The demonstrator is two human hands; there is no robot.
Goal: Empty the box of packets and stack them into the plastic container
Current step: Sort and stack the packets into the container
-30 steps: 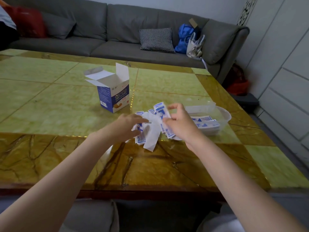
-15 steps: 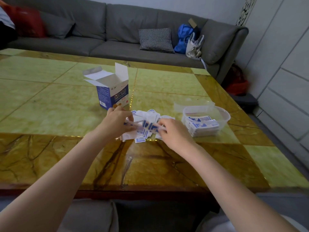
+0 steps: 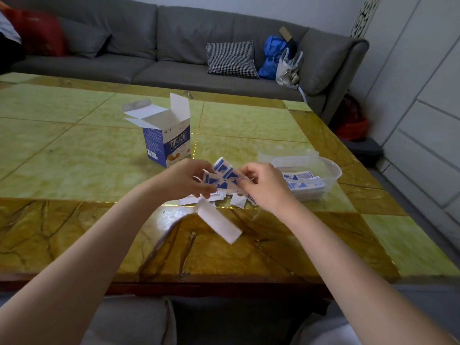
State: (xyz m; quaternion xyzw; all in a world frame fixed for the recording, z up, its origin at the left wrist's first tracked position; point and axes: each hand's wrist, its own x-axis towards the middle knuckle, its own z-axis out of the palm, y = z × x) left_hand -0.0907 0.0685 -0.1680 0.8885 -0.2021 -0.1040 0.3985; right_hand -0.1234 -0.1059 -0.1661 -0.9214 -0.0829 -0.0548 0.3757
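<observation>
Packets in hand: a fanned bunch of blue-and-white packets (image 3: 221, 179) held above the table, between the two hands
White strip: a long white strip (image 3: 219, 224) hangs from the bunch toward 5 o'clock, blurred
Loose packets: a few more (image 3: 216, 199) lie flat on the table just under the hands
Left hand: the left hand (image 3: 185, 180) comes in from 7 o'clock, fingers curled round the left side of the bunch, thumb on top
Right hand: the right hand (image 3: 263, 186) comes in from 5 o'clock, knuckles up, fingers bent and pinching the right edge of the bunch
Container: a clear plastic container (image 3: 332, 170) at 3 o'clock of the hands, a flat stack of packets (image 3: 305, 184) inside it
Box: a blue-and-white box (image 3: 166, 143) stands upright at 11 o'clock of the hands, top flaps open
Table: a glossy green and amber stone table (image 3: 74, 158)
Sofa: a grey sofa (image 3: 154, 51) at 12 o'clock beyond the table, with a checked cushion (image 3: 231, 59)
</observation>
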